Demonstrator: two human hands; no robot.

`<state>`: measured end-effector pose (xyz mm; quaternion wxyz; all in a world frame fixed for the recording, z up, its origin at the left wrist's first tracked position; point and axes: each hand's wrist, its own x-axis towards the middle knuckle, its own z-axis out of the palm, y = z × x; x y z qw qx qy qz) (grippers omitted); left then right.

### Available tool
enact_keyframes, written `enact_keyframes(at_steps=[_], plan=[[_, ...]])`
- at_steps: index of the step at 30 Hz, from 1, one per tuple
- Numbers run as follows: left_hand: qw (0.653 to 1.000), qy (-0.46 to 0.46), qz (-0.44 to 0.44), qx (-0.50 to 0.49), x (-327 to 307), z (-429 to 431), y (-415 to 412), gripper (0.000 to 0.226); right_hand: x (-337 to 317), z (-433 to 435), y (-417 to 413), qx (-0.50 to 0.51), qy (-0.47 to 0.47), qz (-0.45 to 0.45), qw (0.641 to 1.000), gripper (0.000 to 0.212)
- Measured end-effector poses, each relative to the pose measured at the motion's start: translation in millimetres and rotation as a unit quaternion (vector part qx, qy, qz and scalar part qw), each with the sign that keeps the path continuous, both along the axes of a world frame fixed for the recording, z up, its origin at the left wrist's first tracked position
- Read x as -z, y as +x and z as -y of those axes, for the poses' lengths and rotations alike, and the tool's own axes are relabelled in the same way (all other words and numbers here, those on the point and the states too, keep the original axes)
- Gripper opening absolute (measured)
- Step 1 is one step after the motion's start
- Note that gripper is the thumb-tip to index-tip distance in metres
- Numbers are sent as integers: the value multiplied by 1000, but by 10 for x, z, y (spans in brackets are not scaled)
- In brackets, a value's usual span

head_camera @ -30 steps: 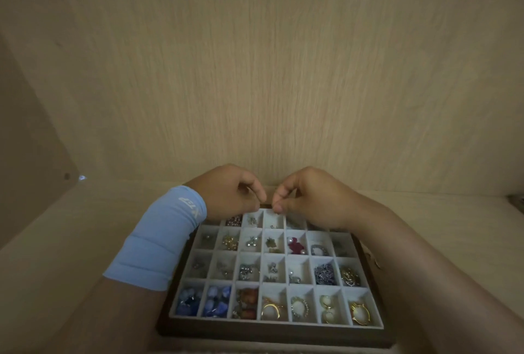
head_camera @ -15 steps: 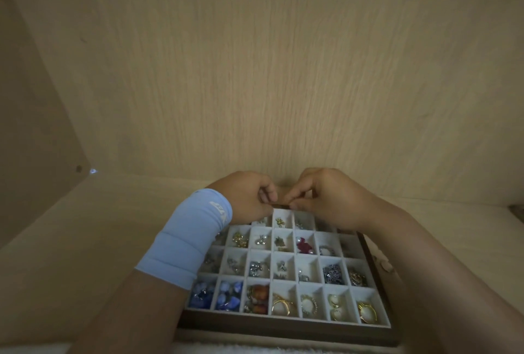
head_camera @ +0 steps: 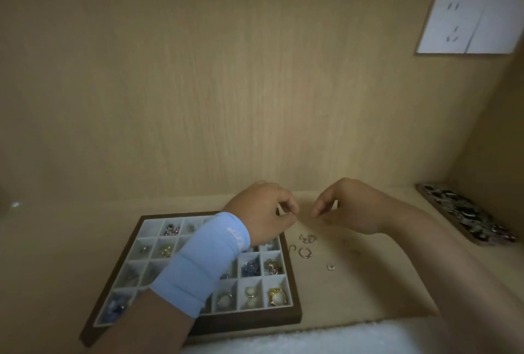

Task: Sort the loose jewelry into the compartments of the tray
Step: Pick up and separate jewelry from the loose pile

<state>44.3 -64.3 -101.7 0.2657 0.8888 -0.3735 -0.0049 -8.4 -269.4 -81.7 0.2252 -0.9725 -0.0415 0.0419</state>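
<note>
The wooden tray [head_camera: 255, 322] with white compartments lies at the lower left, and many cells hold jewelry. My left hand [head_camera: 263, 211], a light blue sleeve on its wrist, hovers over the tray's back right corner with fingers curled and thumb against forefinger. Blur hides whether it pinches anything. My right hand [head_camera: 351, 206] hangs just right of it, apart, fingers loosely bent down and nothing visible in them. Below both hands loose pieces lie on the shelf: a silver piece [head_camera: 307, 238], a hook [head_camera: 292, 248], a ring [head_camera: 304, 253] and a small square piece [head_camera: 330, 267].
I work inside a wooden cabinet with a back wall close behind the hands. A dark patterned flat object [head_camera: 465, 211] lies along the right wall. A white wall socket [head_camera: 470, 21] sits at the upper right. A white fuzzy cloth [head_camera: 312, 339] lines the front edge.
Both hands left the tray's back row, where their fingertips met, and moved right over the loose pieces, now apart. My view swung right, bringing the socket and patterned object into sight.
</note>
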Motion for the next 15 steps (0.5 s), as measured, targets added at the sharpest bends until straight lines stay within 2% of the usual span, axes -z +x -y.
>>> enact_keyframes(at_steps=[8,15], plan=[[981,177,81,-2,68,384,-94,18,206,-19,34,-7,-19,-33,999,19],[979,180,95,6,122,391,-64,19,218,34,64,3,-19,-43,999,12]])
